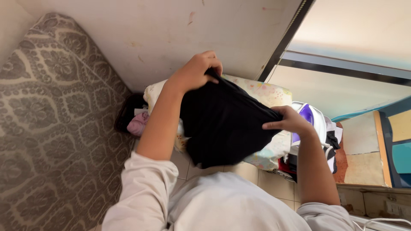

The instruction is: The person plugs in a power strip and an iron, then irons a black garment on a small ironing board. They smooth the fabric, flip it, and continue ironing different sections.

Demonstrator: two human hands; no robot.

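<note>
- I've got a black garment (pixel 222 124) held up in both hands, clear of the floor (pixel 274 182).
- Left hand (pixel 198 70): fingers curled shut over the top edge, cloth bunched under the knuckles, thumb side hidden.
- Right hand (pixel 289 121): fingers pinching the right-hand edge, thumb over the cloth, index stretched flat along it.
- Garment hangs below and between the two grips; the bulk sags under the left fingers and runs slack to the right ones. Lower hem drops towards my white top (pixel 222 205).
- To handle it well, I'd judge: keep both pinches on the same edge, pull the hands apart until the sag goes, and let the cloth hang flat before lowering.
- Risk: the right pinch looks shallow and could slip.
- Behind the fingers: a floral pillow (pixel 269 94), touching or just behind the cloth; I can't tell which.
- Beyond the right fingers: a white and purple iron (pixel 310 115).
- Past the left forearm: a pink cloth (pixel 138 124), then a patterned mattress (pixel 51 128).
</note>
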